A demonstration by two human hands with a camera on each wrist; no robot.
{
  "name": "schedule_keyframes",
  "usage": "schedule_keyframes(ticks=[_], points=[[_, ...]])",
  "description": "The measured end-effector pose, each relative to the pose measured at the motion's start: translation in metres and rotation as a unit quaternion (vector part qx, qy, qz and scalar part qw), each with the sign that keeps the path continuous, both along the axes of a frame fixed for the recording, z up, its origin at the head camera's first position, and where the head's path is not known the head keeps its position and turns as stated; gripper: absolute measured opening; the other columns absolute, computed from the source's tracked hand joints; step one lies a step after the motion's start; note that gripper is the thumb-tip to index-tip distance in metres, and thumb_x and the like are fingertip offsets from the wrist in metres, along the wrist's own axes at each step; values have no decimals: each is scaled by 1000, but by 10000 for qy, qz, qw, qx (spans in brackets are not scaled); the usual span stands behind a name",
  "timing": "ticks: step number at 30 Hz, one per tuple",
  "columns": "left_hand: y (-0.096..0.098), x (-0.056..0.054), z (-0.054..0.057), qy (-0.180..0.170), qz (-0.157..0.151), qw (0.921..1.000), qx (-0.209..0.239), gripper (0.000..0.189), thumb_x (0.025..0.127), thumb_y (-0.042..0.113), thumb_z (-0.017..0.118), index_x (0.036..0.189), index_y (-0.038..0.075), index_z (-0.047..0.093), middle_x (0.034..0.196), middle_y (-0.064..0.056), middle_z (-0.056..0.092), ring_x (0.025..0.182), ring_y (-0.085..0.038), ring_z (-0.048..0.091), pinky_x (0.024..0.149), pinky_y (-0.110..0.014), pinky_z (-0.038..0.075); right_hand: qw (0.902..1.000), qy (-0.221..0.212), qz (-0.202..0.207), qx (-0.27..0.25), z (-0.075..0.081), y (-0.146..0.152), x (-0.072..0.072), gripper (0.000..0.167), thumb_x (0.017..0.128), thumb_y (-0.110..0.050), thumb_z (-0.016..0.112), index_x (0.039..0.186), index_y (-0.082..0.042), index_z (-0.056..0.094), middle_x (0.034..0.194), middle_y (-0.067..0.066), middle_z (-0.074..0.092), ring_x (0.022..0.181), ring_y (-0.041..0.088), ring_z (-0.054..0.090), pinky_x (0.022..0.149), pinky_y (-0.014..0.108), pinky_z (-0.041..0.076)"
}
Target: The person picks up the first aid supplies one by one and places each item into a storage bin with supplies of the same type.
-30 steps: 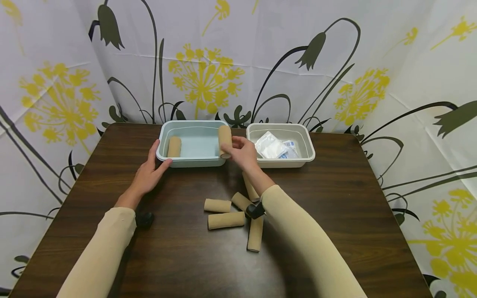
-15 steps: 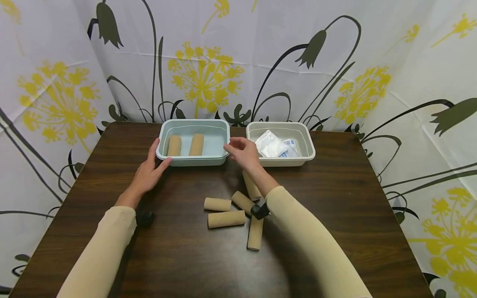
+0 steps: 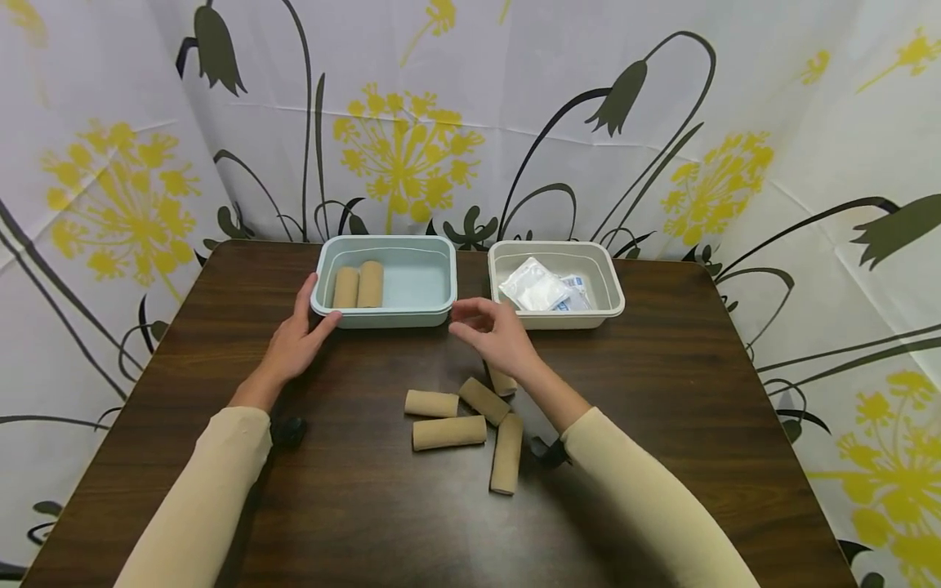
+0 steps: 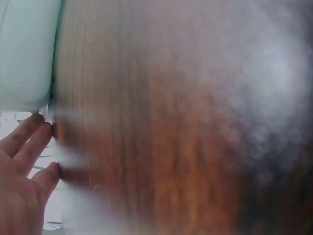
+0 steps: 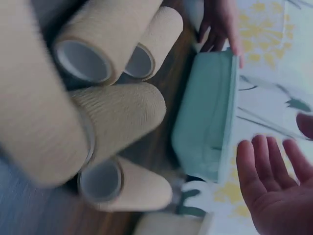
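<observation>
My left hand (image 3: 290, 347) rests with straight fingers at the left front corner of a light blue plastic bin (image 3: 390, 320). Inside the bin, two cardboard tubes (image 3: 371, 284) lie side by side at the left end. Just off the bin's front right corner is my right hand (image 3: 507, 339), its fingers relaxed and holding nothing; the right wrist view shows the same loose hand (image 5: 276, 188). Several more cardboard tubes (image 3: 449, 433) lie in a loose group on the table in front of the bin. One tube (image 3: 501, 381) is partly hidden under the right hand.
To the right of the blue bin stands a cream bin (image 3: 603, 314) holding clear plastic packets (image 3: 534, 286). Both bins sit near the back edge of the dark wooden table (image 3: 353, 506). A flowered curtain (image 3: 470, 106) hangs behind.
My right hand has let go of a cardboard tube in the blue bin, and that tube has moved left beside the other. The hand has since drawn back toward me. My left hand stays put.
</observation>
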State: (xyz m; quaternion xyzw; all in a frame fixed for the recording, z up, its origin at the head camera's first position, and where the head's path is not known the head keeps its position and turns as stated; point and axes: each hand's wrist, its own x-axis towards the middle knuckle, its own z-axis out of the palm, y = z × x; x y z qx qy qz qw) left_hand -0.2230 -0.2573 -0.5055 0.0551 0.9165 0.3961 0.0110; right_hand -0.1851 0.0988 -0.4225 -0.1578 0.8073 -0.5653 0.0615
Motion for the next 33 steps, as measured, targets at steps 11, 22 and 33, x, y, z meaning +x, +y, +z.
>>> schedule_keyframes(ticks=[11, 22, 33], points=[[1, 1, 6, 33, 38, 9999, -108, 81, 99, 52, 48, 157, 36, -7, 161, -21, 14, 135, -57, 27, 102, -74, 21, 9443, 2046, 1922, 1715, 1, 60, 63, 29, 90, -8, 71, 119, -12, 67, 115, -4, 64, 103, 11, 61, 83, 34, 53], [1, 0, 1, 38, -30, 10000, -52, 81, 100, 52, 48, 156, 40, -9, 163, -16, 9, 137, -57, 24, 101, -76, 19, 8811, 3143, 2577, 2419, -54, 82, 88, 40, 79, 9, 58, 112, -12, 71, 120, 2, 61, 113, 14, 55, 94, 30, 48], [2, 2, 1, -25, 10, 10000, -21, 80, 99, 53, 47, 155, 42, -10, 163, -16, 8, 137, -57, 22, 101, -76, 18, 8264, 3623, 2754, 3317, -61, 78, 93, 32, 80, 1, 69, 106, -17, 74, 115, 0, 63, 112, 21, 54, 102, 38, 43]])
